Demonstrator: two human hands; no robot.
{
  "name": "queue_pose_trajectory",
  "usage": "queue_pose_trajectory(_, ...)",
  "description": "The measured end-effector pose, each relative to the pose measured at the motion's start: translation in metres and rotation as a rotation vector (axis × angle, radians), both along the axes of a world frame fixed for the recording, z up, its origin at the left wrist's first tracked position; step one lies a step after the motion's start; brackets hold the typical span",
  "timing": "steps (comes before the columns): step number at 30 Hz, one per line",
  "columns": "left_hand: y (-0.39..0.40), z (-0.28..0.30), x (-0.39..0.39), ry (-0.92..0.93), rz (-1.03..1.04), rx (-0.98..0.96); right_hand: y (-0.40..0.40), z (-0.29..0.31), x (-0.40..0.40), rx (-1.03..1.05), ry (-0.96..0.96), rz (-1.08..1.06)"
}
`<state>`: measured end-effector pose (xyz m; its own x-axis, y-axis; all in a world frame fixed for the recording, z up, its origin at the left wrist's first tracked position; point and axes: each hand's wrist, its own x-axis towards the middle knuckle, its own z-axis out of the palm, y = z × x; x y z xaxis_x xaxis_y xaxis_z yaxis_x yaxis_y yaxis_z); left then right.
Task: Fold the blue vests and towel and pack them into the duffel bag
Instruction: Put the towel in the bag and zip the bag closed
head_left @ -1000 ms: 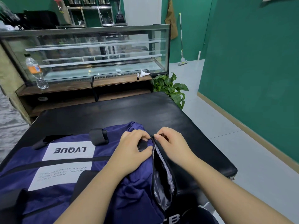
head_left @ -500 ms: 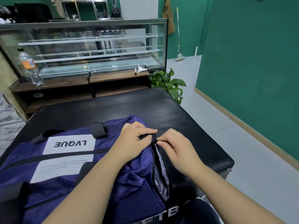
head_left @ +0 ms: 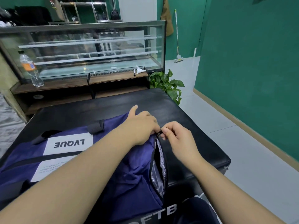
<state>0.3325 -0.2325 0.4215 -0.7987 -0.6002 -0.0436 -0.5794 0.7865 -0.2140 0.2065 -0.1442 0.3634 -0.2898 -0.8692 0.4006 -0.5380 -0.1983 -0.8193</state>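
Duffel bag (head_left: 113, 167) zipper pull (head_left: 159, 133) pinched between right hand (head_left: 179, 141) fingers (head_left: 165, 130)

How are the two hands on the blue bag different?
The right hand pinches the small black zipper pull with curled fingers; the left hand grips the blue fabric of the duffel bag beside it. The left hand lies on top of the bag, while the right hand is off its edge, over the black table. The left thumb sticks out; the right thumb is tucked in. Both are bare and meet at the top end of the open zipper.
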Motion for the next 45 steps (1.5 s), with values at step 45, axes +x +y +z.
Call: queue_pose_trajectory(45,0.020,-0.043,0.054,0.296,-0.309,0.091,0.081,-0.091,0.002,0.050,0.310,0.234)
